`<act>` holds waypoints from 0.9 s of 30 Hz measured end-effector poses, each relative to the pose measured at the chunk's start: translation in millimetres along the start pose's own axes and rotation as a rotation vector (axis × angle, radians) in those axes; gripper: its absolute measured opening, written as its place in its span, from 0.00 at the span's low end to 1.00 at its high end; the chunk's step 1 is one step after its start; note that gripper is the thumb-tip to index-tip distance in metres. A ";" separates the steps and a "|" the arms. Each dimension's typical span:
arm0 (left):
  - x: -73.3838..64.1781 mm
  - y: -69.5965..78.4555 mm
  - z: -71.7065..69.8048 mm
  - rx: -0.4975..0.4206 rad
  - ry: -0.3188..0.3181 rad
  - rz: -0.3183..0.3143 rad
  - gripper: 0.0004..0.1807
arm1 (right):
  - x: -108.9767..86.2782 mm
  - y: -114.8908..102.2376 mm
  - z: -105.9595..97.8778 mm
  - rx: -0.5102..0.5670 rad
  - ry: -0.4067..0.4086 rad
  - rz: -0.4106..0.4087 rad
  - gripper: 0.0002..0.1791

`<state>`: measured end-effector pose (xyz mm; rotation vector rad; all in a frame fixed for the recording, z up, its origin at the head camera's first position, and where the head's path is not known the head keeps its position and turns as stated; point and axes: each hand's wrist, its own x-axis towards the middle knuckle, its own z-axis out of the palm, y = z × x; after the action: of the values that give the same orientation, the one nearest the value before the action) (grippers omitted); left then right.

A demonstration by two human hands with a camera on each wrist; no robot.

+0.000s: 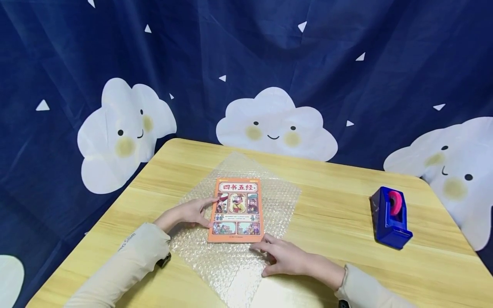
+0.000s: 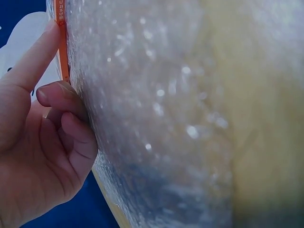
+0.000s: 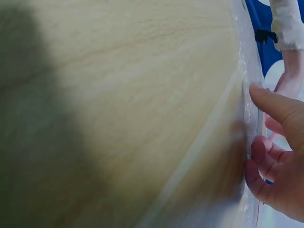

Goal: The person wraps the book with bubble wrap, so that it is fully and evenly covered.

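Note:
An orange book (image 1: 235, 217) with cartoon panels and Chinese characters on its cover lies flat on a sheet of clear bubble wrap (image 1: 276, 196), set diagonally on the table. At the book's left edge is my left hand (image 1: 192, 212), thumb and a finger touching that edge. The left wrist view shows one straight finger against the orange edge (image 2: 63, 52), with other fingers curled on the wrap. My right hand (image 1: 286, 257) rests on the wrap by the book's lower right corner, fingers loosely bent. Nothing shows between its fingers and thumb in the right wrist view.
A blue tape dispenser (image 1: 390, 220) with a pink-red core stands on the right of the wooden table (image 1: 331, 201). Behind the table hangs a dark blue curtain (image 1: 254, 47) printed with clouds and triangles.

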<state>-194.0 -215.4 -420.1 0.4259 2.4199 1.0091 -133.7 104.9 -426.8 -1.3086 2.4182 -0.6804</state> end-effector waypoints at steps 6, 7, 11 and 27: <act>-0.2 0.4 0.6 0.003 -0.004 0.000 0.49 | 2.5 0.0 2.8 -0.082 0.011 -0.053 0.24; -0.3 0.6 0.6 0.002 -0.006 0.001 0.50 | 2.9 0.3 3.1 -0.088 0.017 -0.068 0.21; 0.0 0.5 -0.1 -0.002 -0.018 0.012 0.49 | 3.9 1.6 3.4 -0.120 0.046 -0.117 0.16; -0.9 0.7 -0.3 -0.007 -0.035 0.023 0.49 | 8.0 2.6 -1.1 -0.096 0.176 -0.116 0.10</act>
<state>-193.4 -215.5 -419.1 0.4660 2.3849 1.0114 -140.2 99.6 -427.6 -1.4939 2.5579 -0.7478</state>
